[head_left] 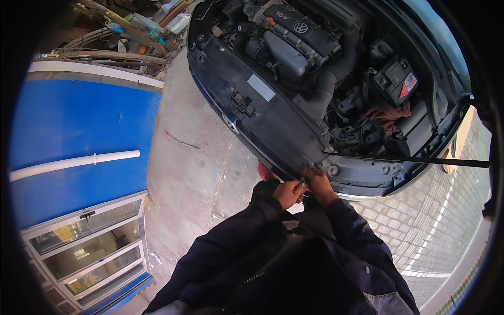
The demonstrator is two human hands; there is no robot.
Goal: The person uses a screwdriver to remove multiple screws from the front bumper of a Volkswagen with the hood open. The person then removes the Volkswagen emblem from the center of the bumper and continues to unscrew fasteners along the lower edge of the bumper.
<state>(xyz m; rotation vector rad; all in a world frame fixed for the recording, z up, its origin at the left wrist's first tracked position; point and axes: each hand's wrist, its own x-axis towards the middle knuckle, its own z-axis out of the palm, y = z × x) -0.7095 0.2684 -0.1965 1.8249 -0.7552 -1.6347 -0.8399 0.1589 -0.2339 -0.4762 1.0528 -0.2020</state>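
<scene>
My left hand (289, 194) and my right hand (319, 187) meet at the front edge of a dark car (278, 131) with its engine bay uncovered. The fingers of both are closed together around something small. Thin pale strands, perhaps wire, poke out near the fingertips; what they belong to I cannot make out. Just beyond my right hand lies the car's black front panel (294, 139). A black prop rod (404, 158) runs from near there to the right.
In the bay sit a black engine cover (286, 18), a battery (391, 81) and a brown rag (386, 114). To the left are a blue wall (79, 115), a white pipe (79, 163) and windows (94, 247). Hoses and scrap (110, 55) lie at the far left.
</scene>
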